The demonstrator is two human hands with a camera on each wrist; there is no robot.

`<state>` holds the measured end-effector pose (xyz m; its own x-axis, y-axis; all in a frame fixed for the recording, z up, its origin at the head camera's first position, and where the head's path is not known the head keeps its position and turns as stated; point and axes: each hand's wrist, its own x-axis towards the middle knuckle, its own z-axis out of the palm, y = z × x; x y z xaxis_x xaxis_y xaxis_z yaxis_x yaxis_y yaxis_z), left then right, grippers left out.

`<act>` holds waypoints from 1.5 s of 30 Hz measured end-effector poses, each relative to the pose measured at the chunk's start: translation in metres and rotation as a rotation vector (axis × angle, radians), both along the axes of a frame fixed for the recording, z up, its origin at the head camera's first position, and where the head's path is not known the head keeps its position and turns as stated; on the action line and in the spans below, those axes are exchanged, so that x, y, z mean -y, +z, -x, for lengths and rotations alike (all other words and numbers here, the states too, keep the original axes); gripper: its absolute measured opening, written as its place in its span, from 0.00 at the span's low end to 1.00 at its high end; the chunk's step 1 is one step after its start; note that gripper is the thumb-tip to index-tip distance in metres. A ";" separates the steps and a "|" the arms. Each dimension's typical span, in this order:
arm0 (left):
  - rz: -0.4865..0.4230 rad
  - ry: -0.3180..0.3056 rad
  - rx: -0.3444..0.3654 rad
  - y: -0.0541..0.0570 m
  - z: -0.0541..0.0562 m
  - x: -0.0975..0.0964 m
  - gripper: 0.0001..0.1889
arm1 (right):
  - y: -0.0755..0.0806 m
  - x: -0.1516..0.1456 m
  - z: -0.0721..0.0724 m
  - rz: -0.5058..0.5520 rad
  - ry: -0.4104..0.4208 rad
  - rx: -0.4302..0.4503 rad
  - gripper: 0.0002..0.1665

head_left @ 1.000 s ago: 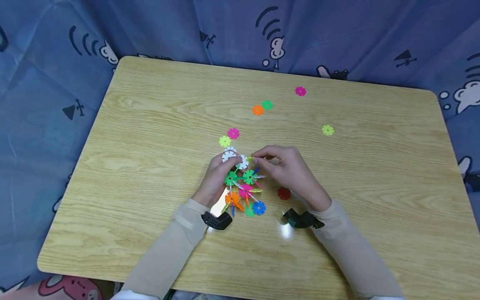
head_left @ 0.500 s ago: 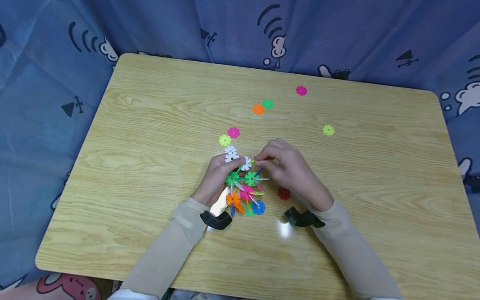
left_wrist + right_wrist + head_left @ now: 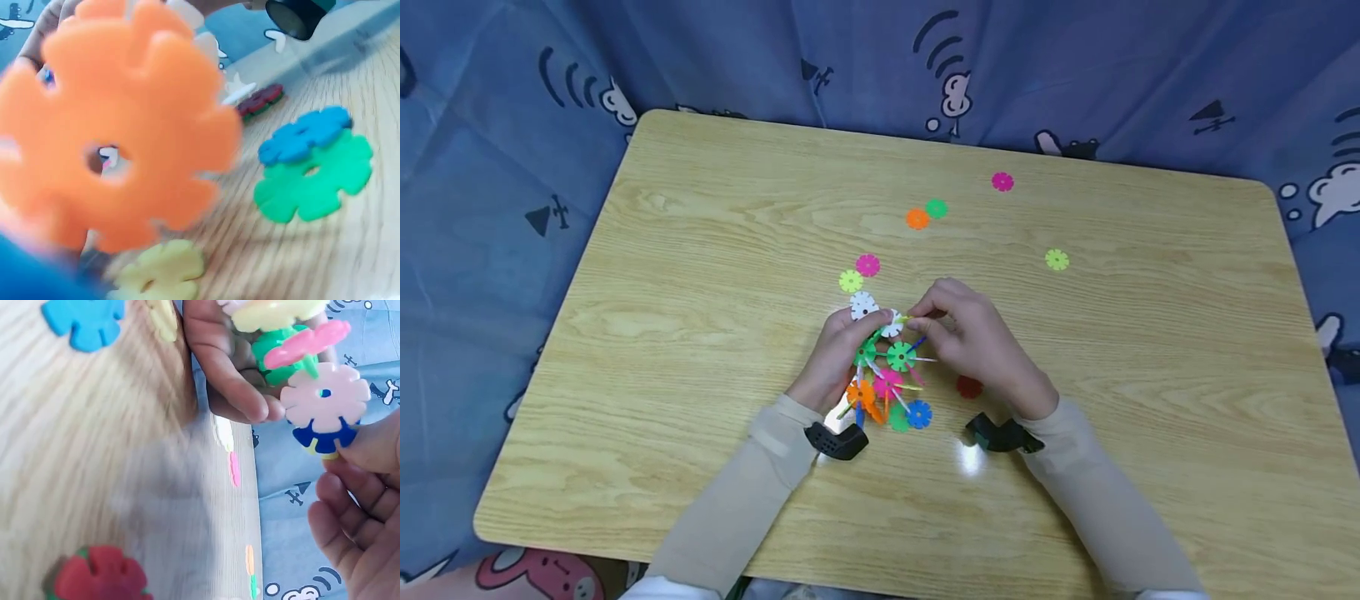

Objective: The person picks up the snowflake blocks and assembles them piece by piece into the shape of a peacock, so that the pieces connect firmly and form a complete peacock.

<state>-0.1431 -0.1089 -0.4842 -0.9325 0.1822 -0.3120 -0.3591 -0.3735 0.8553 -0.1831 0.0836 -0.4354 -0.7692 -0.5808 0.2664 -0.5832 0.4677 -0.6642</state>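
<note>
My left hand [image 3: 835,350] holds a cluster of slotted plastic flower discs joined edge to edge. Green discs [image 3: 901,357], a pink disc [image 3: 887,384] and an orange disc [image 3: 861,393] show in it; the orange one fills much of the left wrist view. The left thumb lies by a white disc [image 3: 892,324]. At that disc's right edge, my right hand [image 3: 973,342] pinches a yellow disc [image 3: 904,319] between thumb and index finger. In the right wrist view, a pale disc [image 3: 331,397] and a dark blue disc [image 3: 325,436] overlap near the right fingertips, which mostly hide the yellow one.
On the wooden table [image 3: 700,375], a blue disc [image 3: 919,414] overlaps a green disc [image 3: 319,181] below the cluster. A red disc [image 3: 969,387] lies under the right wrist. Farther back are loose pink [image 3: 868,265], yellow [image 3: 851,281], orange [image 3: 917,219] and green discs. A blue curtain [image 3: 865,58] hangs behind.
The held cluster has tilted and shifted slightly, its orange disc drifting a little left. The right hand keeps its pinch on the yellow disc and has moved only slightly.
</note>
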 end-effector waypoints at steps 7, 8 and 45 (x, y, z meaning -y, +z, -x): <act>-0.085 -0.069 -0.010 0.001 -0.001 0.007 0.10 | 0.009 -0.006 -0.001 -0.025 -0.060 0.089 0.02; -0.081 -0.073 -0.011 0.001 -0.001 0.007 0.09 | 0.011 -0.007 0.000 -0.040 -0.051 0.106 0.02; -0.111 -0.114 0.038 0.002 -0.002 0.008 0.12 | -0.002 -0.044 0.015 -0.248 -0.121 0.313 0.08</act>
<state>-0.1407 -0.1167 -0.4820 -0.8915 0.3217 -0.3190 -0.4363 -0.4201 0.7957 -0.1979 0.1273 -0.4370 -0.8574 -0.4985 -0.1276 -0.3021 0.6883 -0.6595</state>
